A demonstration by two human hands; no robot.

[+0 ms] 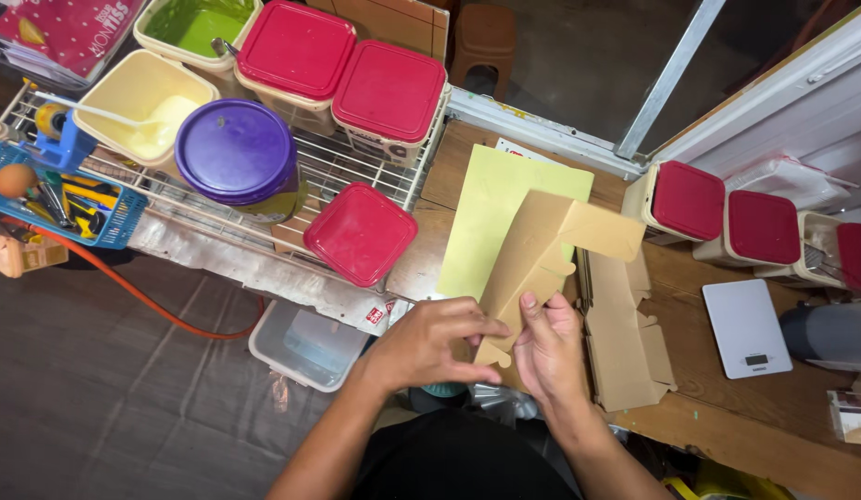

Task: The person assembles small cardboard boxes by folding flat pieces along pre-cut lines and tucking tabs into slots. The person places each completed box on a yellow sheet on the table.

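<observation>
Both hands, left hand [430,343] and right hand [546,347], are pinching the near edge of a flat tan cardboard box blank [532,264] above the wooden worktop [727,417]; light, bendable, probably best gripped along its folds.

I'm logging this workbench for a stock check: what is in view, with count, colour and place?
Flat cardboard box blank: 1, tan with a pale green inner face, held in both hands at centre.
Stack of cardboard blanks: 1 pile, tan, on the wooden table to the right of the hands.
Red-lidded tubs: 7 visible, three on the wire rack, one on the rack's front edge, three at right.
Purple-lidded jar: 1, on the rack.
Open tubs: 2, green filling and cream filling, upper left.
Kitchen scale: 1, white, right.
Blue basket: 1, far left.
Clear bin: 1, below the rack.
Left hand: gripping the blank.
Right hand: gripping the blank.
</observation>
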